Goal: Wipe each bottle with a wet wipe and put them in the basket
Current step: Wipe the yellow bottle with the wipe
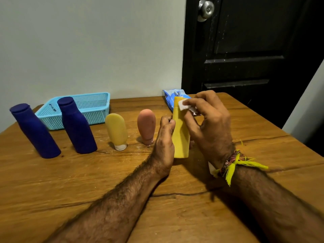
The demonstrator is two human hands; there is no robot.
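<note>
- The left hand point(164, 137) grips a tall yellow plastic bottle point(180, 134) from its left side, fingers curled round the body; the bottle stands upright with its base on or just above the wooden table point(122, 181), and which of the two I cannot tell.
- The right hand point(208, 123) pinches a small white wet wipe point(184, 104) between thumb and fingers and presses it against the upper part of the yellow bottle, near its top.
- A bracelet of coloured threads with yellow tassels point(235, 163) sits on the right wrist.
- Behind the right hand lies a light blue soft pack of wipes point(171, 97), partly hidden by the bottle and fingers.
- To the left of the held bottle, a pinkish-brown squeeze tube point(147, 126) stands on its cap, and further left a pale yellow squeeze tube point(117, 130) stands on a clear cap.
- Two dark blue plastic bottles stand further left, the nearer one point(77, 125) just in front of the basket and the far-left one point(35, 130) near the table's edge; both look tilted, perhaps from the wide lens.
- A light blue perforated plastic basket point(98, 109) sits at the back left of the table against the pale wall point(87, 41); it holds no bottles, though a small dark item lies inside, too small to make out.
- A black panelled door point(254, 50) with a round metal knob point(206, 10) stands behind the table on the right.
</note>
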